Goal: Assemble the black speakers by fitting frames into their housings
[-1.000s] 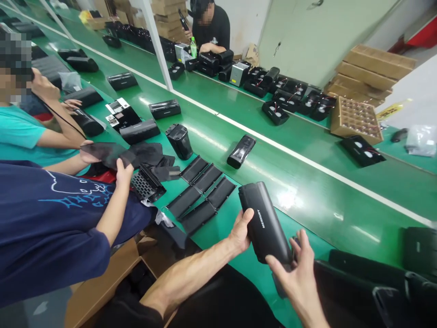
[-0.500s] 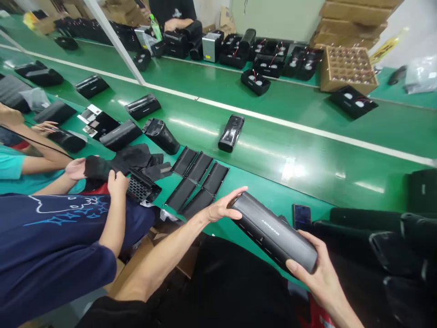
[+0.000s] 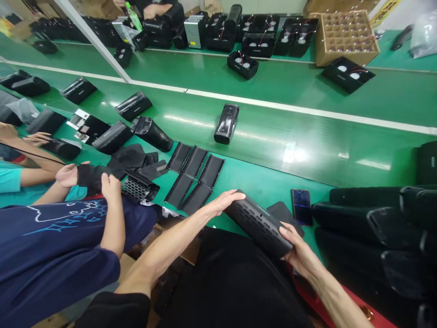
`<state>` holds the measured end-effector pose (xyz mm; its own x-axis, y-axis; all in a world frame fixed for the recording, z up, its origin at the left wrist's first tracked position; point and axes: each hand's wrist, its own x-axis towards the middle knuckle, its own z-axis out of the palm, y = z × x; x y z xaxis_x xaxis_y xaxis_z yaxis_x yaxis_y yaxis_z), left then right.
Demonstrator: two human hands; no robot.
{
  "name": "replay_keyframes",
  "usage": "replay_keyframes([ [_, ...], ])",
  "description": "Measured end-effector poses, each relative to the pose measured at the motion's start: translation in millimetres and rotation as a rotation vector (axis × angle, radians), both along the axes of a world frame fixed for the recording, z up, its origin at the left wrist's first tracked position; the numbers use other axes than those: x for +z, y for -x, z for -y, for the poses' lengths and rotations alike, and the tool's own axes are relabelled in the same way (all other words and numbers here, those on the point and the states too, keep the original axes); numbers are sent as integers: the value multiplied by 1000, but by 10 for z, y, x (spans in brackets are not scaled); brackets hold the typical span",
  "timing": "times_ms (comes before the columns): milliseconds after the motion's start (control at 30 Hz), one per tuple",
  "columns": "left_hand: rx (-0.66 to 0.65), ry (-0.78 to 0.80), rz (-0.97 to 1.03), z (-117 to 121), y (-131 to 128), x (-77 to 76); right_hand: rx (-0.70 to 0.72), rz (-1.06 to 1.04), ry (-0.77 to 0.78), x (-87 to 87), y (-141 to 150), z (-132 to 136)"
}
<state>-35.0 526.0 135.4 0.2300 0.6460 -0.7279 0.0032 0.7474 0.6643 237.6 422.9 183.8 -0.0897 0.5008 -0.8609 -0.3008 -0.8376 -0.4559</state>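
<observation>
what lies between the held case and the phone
A dark sheet lies on the green table between the case and the phone, as the head view shows.

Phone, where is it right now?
Head view, right of centre: the phone lies on the green bench, beyond the right hand, between a dark sheet on its left and the black pieces on its right.

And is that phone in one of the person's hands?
No, the phone lies on the green table, while the left hand and right hand hold the slotted black case.
</observation>
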Motion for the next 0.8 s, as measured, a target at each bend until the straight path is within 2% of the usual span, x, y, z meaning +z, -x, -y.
replay_keyframes([
  [133, -105, 97, -2, -105, 71, 80, -56, -87, 50, -88, -77, 7],
  [167, -72, 93, 16, -81, 67, 95, -77, -88, 46, -96, -91, 7],
  [233, 92, 39, 90, 45, -11, 91, -109, -72, 27, -98, -71, 7],
  [333, 316, -88, 306, 343, -279, 23, -103, -105, -35, -83, 124, 14],
  [400, 340, -197, 395, 474, -437, 11, -94, -185, -95, -71, 309, 22],
  [467, 321, -316, 401, 456, -455, 92, -48, -221, -158, -54, 425, 8],
  [533, 165, -403, 352, 300, -315, 279, 59, -115, -237, -21, 398, -59],
  [667, -431, -563, 32, -68, 33, 742, 134, 183, -495, 117, 53, -349],
  [733, -605, -631, -83, -120, 76, 857, 240, 230, -576, 188, -72, -453],
  [800, -665, -618, -123, -66, 81, 853, 395, 241, -559, 222, -96, -435],
])
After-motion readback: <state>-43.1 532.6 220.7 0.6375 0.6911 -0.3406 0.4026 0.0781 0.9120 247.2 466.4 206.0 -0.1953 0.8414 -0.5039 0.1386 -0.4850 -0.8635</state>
